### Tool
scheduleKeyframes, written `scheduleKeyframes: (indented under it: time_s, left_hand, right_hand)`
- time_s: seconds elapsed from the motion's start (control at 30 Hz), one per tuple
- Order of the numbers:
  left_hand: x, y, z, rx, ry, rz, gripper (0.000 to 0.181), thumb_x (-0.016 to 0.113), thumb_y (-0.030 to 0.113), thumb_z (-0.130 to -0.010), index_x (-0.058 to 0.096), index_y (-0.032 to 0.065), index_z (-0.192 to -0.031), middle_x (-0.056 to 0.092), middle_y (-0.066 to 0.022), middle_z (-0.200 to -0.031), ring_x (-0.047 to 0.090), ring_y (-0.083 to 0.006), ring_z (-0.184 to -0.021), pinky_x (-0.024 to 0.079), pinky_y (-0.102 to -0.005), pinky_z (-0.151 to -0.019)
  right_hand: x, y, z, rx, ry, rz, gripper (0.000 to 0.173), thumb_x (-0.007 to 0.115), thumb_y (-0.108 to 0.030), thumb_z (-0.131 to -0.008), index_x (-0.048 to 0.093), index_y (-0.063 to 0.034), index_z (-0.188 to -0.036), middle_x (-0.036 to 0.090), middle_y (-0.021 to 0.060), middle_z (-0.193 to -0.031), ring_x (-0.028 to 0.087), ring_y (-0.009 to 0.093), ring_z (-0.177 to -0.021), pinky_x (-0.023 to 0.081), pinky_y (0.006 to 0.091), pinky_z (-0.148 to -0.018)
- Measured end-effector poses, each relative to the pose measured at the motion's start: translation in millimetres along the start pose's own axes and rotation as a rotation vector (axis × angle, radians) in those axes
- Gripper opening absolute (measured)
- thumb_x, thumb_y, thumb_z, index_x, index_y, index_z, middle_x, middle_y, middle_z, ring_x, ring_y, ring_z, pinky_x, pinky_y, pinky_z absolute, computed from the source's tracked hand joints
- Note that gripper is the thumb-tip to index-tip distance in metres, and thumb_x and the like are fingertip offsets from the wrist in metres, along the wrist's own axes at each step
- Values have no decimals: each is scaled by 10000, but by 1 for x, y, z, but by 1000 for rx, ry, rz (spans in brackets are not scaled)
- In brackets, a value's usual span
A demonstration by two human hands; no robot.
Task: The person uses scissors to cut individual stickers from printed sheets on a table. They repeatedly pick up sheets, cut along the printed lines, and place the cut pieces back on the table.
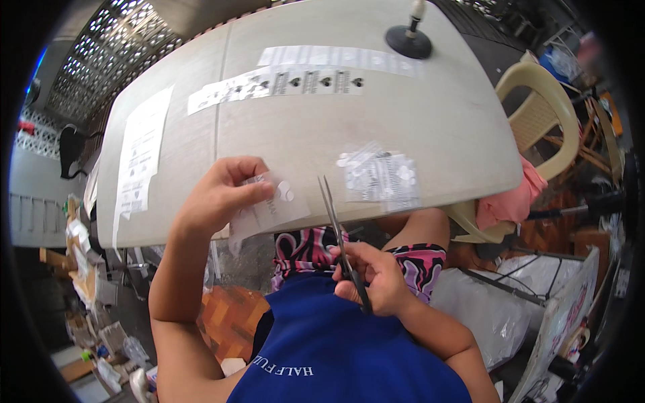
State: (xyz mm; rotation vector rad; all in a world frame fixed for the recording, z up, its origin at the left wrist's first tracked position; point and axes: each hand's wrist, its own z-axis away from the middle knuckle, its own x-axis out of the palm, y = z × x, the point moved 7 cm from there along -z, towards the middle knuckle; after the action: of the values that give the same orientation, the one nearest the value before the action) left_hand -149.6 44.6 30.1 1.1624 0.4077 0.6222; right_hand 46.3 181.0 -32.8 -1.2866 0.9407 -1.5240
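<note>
My left hand [227, 194] pinches a translucent printed plastic piece [272, 209] with pale round spots, over the near edge of the white table [302, 131]. In my right hand [375, 277] is a pair of scissors [335, 221], tips pointing towards the table and blades nearly together. The blades do not touch the piece. Right of the scissors, a pile of small printed clear pieces [380, 179] rests by the table's edge. Farther back lie a strip printed with hearts [312, 83] and a paler strip [322, 55]. Long printed sheets [141, 146] lie at the left.
A black round base with an upright stem [409, 41] stands at the table's back right. A beige plastic chair [544, 111] with a pink cloth [509, 196] is at the right. Large clear plastic bags [478, 312] lie beside my legs; cardboard and clutter [101, 327] fill the lower left.
</note>
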Motion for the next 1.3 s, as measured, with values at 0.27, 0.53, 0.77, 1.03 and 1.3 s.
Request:
scheduleKeyframes:
  time_s: [0.27,0.53,0.77,1.03,1.3]
  left_hand:
    - [-12,-19,16,-10,89,-14,153,690,160,-851,628,27,-807,607,26,-717,515,-24,-631,407,-202,-566]
    - [-23,-28,26,-19,79,-9,204,732,201,-843,608,46,-797,614,26,-721,523,-25,-638,413,-200,-574]
    - [-27,-31,32,21,89,2,162,692,175,-854,628,33,-812,613,24,-720,519,-26,-639,412,-204,-570]
    - [-31,-35,34,4,102,28,158,690,174,-852,631,33,-814,611,18,-723,528,-31,-643,420,-208,-574]
    - [-44,-46,32,-84,157,-50,202,704,213,-852,641,21,-836,610,11,-712,537,-42,-628,422,-222,-547]
  right_hand:
    - [30,13,-11,75,-140,135,650,842,-250,-801,529,61,-1278,613,47,-864,604,93,-805,505,238,-742]
    - [44,9,-21,-65,-68,113,519,850,-163,-782,590,62,-1171,567,-12,-657,494,34,-614,421,213,-555]
    - [47,19,-21,32,-88,172,486,837,-133,-793,586,57,-1163,559,-8,-656,495,32,-595,409,208,-539]
    - [48,24,-28,17,-64,166,446,839,-167,-795,615,39,-1121,511,-31,-600,433,21,-561,347,213,-500]
    - [47,26,-43,145,-59,31,425,799,-131,-837,596,5,-1185,619,-5,-676,543,37,-599,414,204,-540]
